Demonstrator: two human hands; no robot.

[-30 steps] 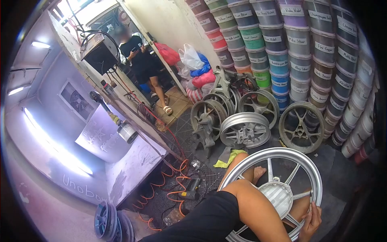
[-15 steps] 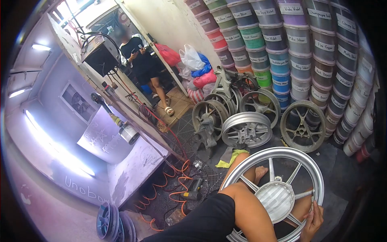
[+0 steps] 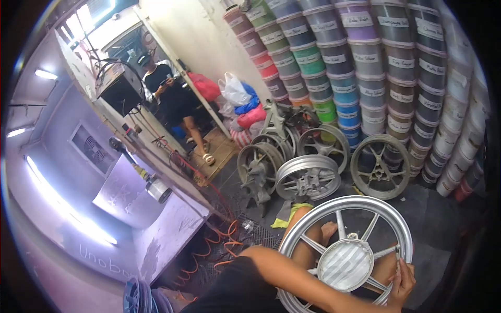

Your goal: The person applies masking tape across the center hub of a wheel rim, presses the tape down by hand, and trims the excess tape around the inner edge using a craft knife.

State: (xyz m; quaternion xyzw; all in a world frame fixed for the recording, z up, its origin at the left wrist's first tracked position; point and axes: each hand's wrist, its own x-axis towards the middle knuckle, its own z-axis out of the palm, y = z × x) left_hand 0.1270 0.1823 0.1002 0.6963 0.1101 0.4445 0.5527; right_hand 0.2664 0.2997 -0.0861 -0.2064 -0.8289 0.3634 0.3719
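Observation:
A silver spoked wheel rim (image 3: pixel 404 229) leans between the person's bare legs. Its round hub is covered with whitish masking (image 3: pixel 342 265). At the right side of the rim, my right hand (image 3: pixel 403 281) has its fingers pinched together by the end of a spoke. A small dark piece shows at the fingertips, too small to name. My left forearm (image 3: pixel 305 284) stretches across the lower front of the wheel toward the bottom edge; the left hand itself is out of sight.
Several bare wheels (image 3: pixel 308 177) and metal parts lie beyond. Labelled tubs (image 3: pixel 334 62) are stacked behind them. A person (image 3: pixel 167 88) stands in the doorway. An orange coiled hose (image 3: pixel 227 242) runs along the floor at left, beside a lit booth (image 3: pixel 172 219).
My left forearm has swung rightward across the wheel's lower part. The view has shifted, so the wheel sits slightly lower and further left. My right hand stays at the rim.

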